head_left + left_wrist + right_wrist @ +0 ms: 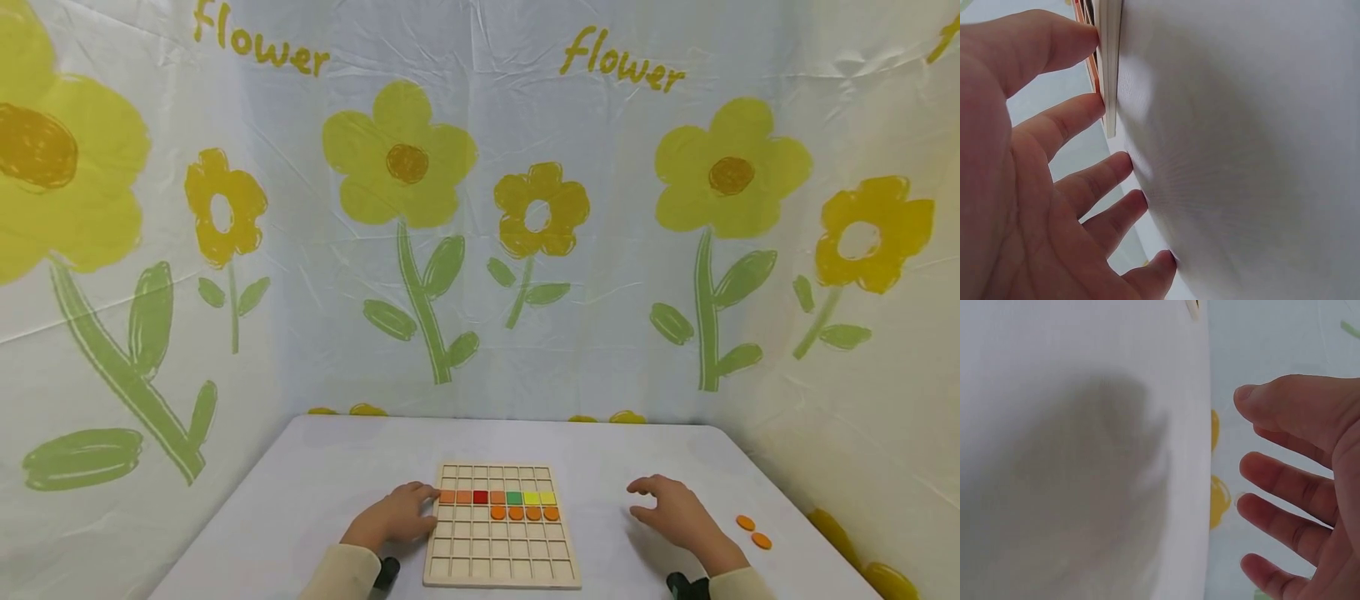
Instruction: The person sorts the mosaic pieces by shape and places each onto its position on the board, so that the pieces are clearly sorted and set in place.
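A wooden grid board (pixel 502 577) lies flat on the table. Across it runs a row of coloured squares: orange (pixel 447 497), red (pixel 481 497), green (pixel 513 498) and yellow (pixel 540 498). Below the right part of that row sit several orange discs (pixel 525 514) in their cells. My left hand (pixel 397 515) is at the board's left side, its thumb and index fingertip against the edge (pixel 1109 69), the other fingertips down at the table. Fingers loosely bent and holding nothing, my right hand (pixel 675 515) hovers over the table right of the board.
Two loose orange discs (pixel 753 532) lie on the white table (pixel 360 450) beyond my right hand. A flower-printed cloth (pixel 600 350) hangs behind the table and along both sides. Dark straps (pixel 686 586) circle both wrists.
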